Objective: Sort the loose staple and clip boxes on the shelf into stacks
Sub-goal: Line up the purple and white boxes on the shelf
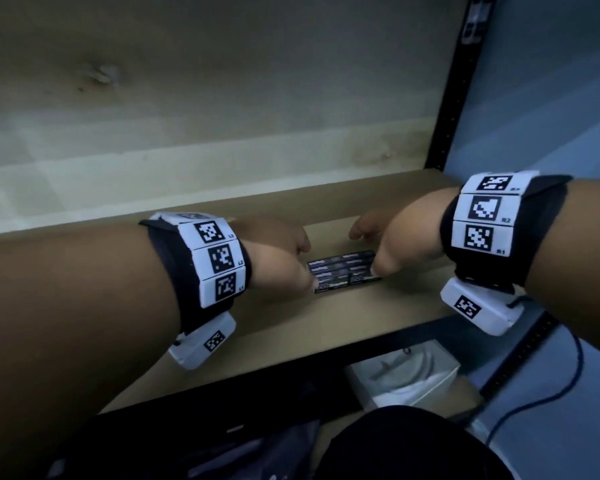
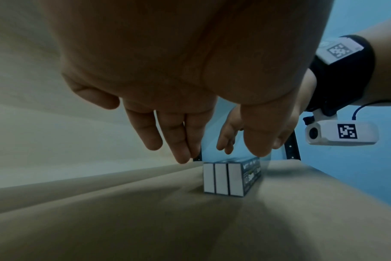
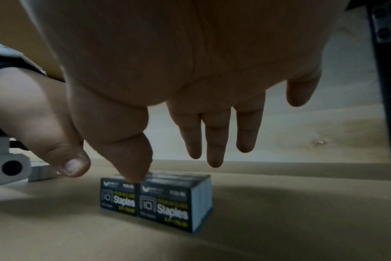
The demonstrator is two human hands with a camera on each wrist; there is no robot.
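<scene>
I see the staple boxes (image 1: 344,276) on the shelf (image 1: 378,317), between both grips: left hand (image 1: 274,252) at 9 o'clock, right hand (image 1: 395,237) at 3 o'clock, fingers released, thumbs touching the block; labels read "Staples".

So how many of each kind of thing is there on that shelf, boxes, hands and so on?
Staple boxes: 6, in three rows of two, packed together
Hands: 2, the left hand and the right hand, a thumb of each on the boxes
Wrist cameras: 2
Total: 10
</scene>
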